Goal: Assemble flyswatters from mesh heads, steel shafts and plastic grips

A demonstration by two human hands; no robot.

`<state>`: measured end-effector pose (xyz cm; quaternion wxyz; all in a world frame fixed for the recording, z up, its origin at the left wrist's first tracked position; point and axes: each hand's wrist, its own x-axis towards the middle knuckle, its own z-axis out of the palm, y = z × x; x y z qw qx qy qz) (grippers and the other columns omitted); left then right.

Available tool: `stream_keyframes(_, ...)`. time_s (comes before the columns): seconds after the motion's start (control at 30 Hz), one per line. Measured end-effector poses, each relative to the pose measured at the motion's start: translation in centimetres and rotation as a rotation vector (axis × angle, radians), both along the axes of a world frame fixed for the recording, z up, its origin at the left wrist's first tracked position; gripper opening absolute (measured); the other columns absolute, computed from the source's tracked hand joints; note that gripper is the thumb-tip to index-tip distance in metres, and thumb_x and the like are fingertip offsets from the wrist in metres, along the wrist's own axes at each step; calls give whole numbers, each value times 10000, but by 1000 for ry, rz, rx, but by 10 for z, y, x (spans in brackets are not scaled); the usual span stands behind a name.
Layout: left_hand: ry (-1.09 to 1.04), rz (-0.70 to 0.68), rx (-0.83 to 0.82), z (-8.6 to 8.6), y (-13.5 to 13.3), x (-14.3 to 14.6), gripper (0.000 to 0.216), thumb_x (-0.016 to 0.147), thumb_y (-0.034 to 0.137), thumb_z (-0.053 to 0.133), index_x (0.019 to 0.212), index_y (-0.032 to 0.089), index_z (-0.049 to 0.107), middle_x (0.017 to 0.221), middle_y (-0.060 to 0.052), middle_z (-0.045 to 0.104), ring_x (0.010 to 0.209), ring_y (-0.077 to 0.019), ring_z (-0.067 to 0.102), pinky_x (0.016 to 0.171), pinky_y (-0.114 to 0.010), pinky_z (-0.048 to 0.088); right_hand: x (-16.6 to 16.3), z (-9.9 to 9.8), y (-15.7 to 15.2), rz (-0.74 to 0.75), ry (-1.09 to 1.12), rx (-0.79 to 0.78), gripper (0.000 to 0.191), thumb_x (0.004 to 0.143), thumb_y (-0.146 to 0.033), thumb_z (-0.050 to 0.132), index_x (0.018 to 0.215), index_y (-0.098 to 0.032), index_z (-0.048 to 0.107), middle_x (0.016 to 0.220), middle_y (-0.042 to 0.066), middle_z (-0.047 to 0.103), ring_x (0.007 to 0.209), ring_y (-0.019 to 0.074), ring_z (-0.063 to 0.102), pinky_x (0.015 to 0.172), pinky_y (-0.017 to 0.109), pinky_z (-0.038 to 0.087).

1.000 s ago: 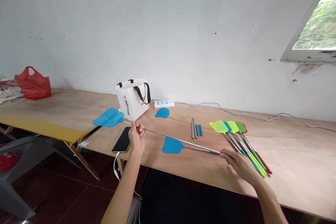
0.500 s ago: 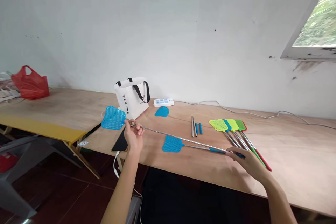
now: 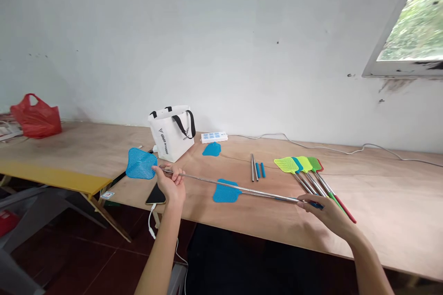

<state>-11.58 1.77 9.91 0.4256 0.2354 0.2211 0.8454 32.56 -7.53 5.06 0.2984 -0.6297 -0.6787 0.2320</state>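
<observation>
I hold a long blue fly swatter [image 3: 140,164] with a thin steel rod stretched across in front of me. My left hand [image 3: 169,183] pinches the rod just behind the blue mesh head. My right hand [image 3: 320,212] grips the blue handle end. A second blue swatter [image 3: 225,191] lies flat on the wooden table [image 3: 242,221] beneath the rod. A row of finished swatters [image 3: 308,173] in yellow-green, blue, green and red lies just beyond my right hand.
A white tote bag [image 3: 172,132] stands at the back, with a white power strip [image 3: 214,137] and a loose blue swatter head [image 3: 212,149] beside it. Loose rods and blue grips [image 3: 256,169] lie mid-table. A phone [image 3: 156,196] sits at the table corner. A red plastic bag [image 3: 35,115] rests far left.
The swatter head turned and shifted slightly, and my left hand slid closer to it along the rod. My right hand moved a little to the right with the handle.
</observation>
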Motion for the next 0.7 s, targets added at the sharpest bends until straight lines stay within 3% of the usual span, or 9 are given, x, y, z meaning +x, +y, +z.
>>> stream_keyframes(0.2,-33,33,-5,0,0,8,554,998,641,422,650,214,374,385,105,241,341,-74,155,406,-211,239,-8,6,-2,5,-2,29,447,873,-654,598,988,-265,785,1012,60,771,900,265,687,780,315,527)
stream_keyframes(0.4,20,-84,-61,-16,-10,62,565,936,676,521,661,221,330,470,107,225,397,-77,169,452,-217,319,-66,20,-4,149,-13,65,411,952,-556,516,918,-255,795,836,36,771,727,226,675,685,291,525)
stream_keyframes(0.57,35,-179,-121,-29,-22,98,593,899,704,561,674,224,295,535,95,195,437,-82,161,439,-224,257,-115,20,-5,230,-33,186,409,1009,-474,441,979,-287,804,913,47,790,867,262,724,765,314,544)
stream_keyframes(0.7,32,-159,-118,-31,-34,112,615,882,719,575,673,228,270,553,90,163,456,-88,138,442,-239,227,-132,14,-8,181,-31,243,442,1018,-491,427,951,-285,813,905,76,791,928,282,732,742,311,552)
